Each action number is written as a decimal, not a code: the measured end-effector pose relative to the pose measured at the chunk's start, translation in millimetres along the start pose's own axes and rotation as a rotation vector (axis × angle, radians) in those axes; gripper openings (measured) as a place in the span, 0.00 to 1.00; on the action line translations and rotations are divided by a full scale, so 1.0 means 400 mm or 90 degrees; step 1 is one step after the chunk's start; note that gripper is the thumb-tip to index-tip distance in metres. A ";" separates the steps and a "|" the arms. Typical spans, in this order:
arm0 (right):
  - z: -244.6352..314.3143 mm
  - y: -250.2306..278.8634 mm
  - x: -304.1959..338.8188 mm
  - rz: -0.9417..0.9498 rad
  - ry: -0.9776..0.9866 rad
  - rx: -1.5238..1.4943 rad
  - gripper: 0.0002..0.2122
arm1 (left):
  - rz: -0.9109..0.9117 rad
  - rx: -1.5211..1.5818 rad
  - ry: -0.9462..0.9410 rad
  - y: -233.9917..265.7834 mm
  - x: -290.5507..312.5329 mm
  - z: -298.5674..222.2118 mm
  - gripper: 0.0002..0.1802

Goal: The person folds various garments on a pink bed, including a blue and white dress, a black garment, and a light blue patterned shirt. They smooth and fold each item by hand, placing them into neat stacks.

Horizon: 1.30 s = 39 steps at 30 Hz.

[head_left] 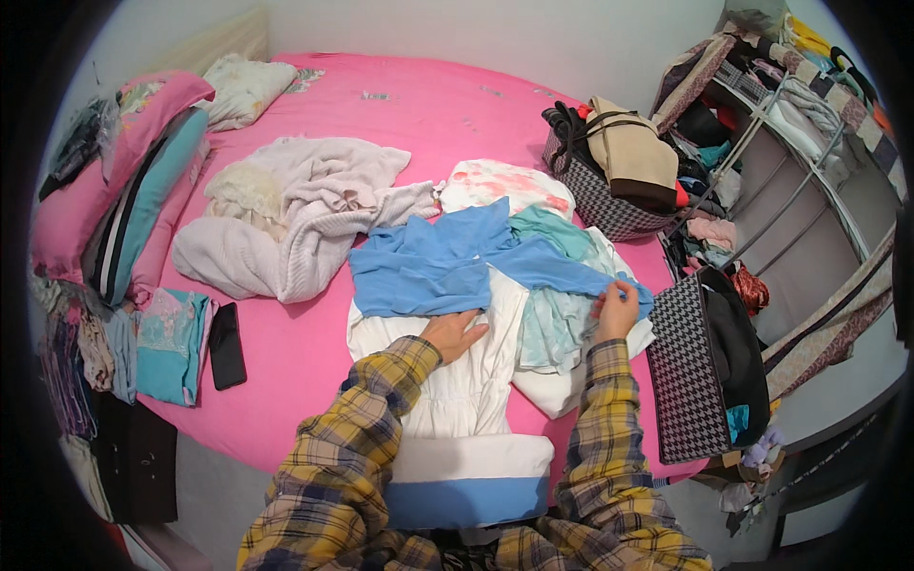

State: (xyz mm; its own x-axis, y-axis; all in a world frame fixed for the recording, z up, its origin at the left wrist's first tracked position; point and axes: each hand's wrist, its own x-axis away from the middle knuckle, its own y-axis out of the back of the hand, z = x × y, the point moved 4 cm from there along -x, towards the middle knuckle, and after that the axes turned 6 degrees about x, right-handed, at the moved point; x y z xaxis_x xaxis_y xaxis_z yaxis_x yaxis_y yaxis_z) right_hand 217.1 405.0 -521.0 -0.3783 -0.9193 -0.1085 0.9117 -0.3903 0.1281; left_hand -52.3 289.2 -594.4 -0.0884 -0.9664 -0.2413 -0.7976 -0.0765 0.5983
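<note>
from my remote seat i see the blue garment (pixel 419 276) mid-frame, its sleeve (pixel 557 268) pinched by the right hand (pixel 618 308), the left hand (pixel 449 335) spread at its lower edge; a hard tug could rumple the white cloth (pixel 462 385) beneath.

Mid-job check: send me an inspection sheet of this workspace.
Surface: pink bedsheet, holding clothes.
Job's things: blue garment, rumpled, partly over white cloth.
Clutter: pale knit and phone at left; two stuffed houndstooth boxes at right.
Hands: left hand open, palm down at the blue garment's lower edge; right hand pinches its outstretched right end.
Cables: nothing seen.
Surroundings: cluttered shelving at right, pale wall at the far side.
</note>
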 end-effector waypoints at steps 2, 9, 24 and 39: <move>0.004 0.017 -0.005 0.021 -0.147 -0.069 0.12 | 0.012 -0.009 -0.002 0.014 0.007 -0.011 0.25; -0.056 0.070 -0.127 -0.109 0.015 0.165 0.10 | 0.174 -0.014 0.044 0.050 0.007 -0.103 0.19; 0.286 -0.313 0.407 0.421 0.894 0.096 0.11 | -0.147 1.015 0.176 0.215 0.045 -0.003 0.39; 0.028 -0.301 0.450 0.673 0.649 0.423 0.06 | -0.233 0.047 0.309 0.218 0.047 0.099 0.39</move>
State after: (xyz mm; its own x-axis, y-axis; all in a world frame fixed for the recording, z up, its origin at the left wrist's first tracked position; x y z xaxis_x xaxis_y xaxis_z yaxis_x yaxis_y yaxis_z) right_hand 37.5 286.2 -545.1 0.8497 -0.4688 -0.2412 0.3522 0.1642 0.9214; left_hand -147.4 274.2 -577.0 0.4669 -0.8836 -0.0347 -0.7661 -0.4238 0.4832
